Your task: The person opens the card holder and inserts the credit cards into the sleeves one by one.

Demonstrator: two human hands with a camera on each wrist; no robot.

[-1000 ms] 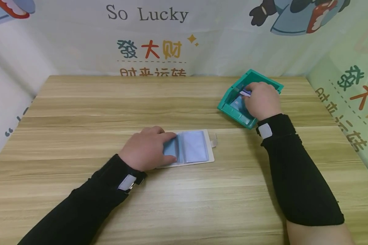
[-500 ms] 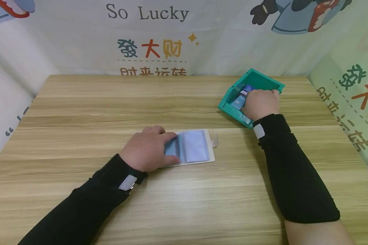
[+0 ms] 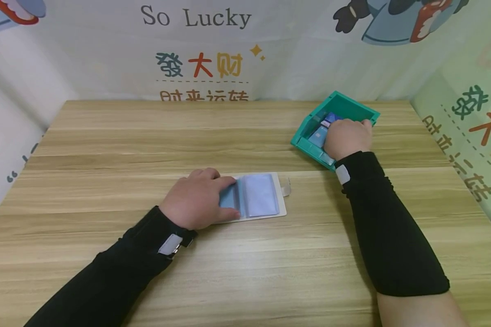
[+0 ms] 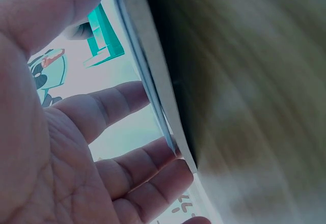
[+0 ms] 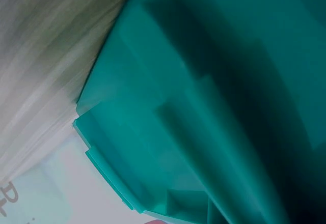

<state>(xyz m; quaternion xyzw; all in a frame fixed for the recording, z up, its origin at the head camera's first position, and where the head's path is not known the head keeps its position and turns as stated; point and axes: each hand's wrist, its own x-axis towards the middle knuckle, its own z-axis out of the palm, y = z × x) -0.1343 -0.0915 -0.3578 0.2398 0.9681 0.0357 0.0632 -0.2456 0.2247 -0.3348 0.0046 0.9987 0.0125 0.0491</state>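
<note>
A small card album (image 3: 261, 195) lies opened on the table, showing clear sleeves and a white cover edge. My left hand (image 3: 198, 200) rests over its left page, thumb and forefinger apart on the blue sleeve. From the left wrist, straight fingers (image 4: 127, 99) touch the edge of the album (image 4: 153, 56). At the back right, my right hand (image 3: 348, 138) reaches down into a green bin (image 3: 353, 105), beside blue and purple cards (image 3: 319, 135). Its fingers are hidden below the knuckles, and I cannot tell what they hold. The bin's wall (image 5: 153, 132) fills most of the right wrist view.
A clasp tab (image 3: 287, 188) sticks out at the album's right side. The wooden table (image 3: 147, 136) ends at a printed cloth backdrop (image 3: 106, 54) behind, and more cloth hangs at both sides. The bin's raised walls surround the right hand.
My right hand has sunk deeper into the bin, toward its near right side, uncovering more of the cards. The left hand and album stay nearly the same.
</note>
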